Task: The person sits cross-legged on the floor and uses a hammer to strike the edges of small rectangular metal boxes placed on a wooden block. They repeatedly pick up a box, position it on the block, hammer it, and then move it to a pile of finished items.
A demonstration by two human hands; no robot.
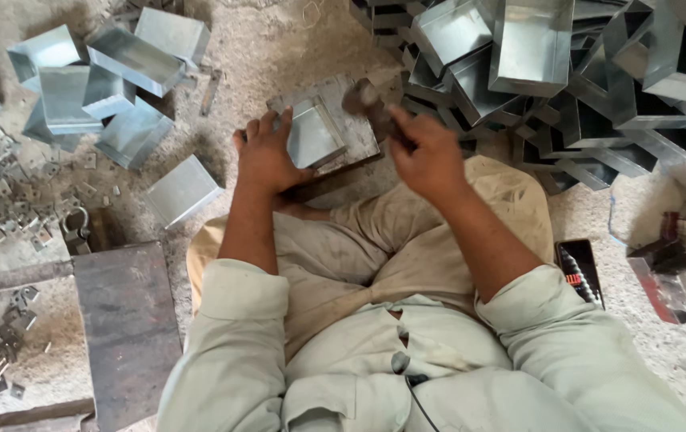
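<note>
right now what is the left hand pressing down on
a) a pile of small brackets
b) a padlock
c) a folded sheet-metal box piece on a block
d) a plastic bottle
c: the left hand rests flat on a shiny folded metal box piece lying on the block, while the right hand grips a hammer.

Soft, even daylight, fairly bright, with no hard-edged shadows. Dull glare across the folded sheet-metal boxes [535, 48] at upper right and the loose ones [131, 60] at upper left. Deep shadow inside the stacked boxes. Motion blur on the right hand [431, 152] and the hammer head [361, 98]; left hand [267, 152] sharp. Slight wide-angle stretch at the edges. Sandy floor [279, 48] washed pale.
</note>
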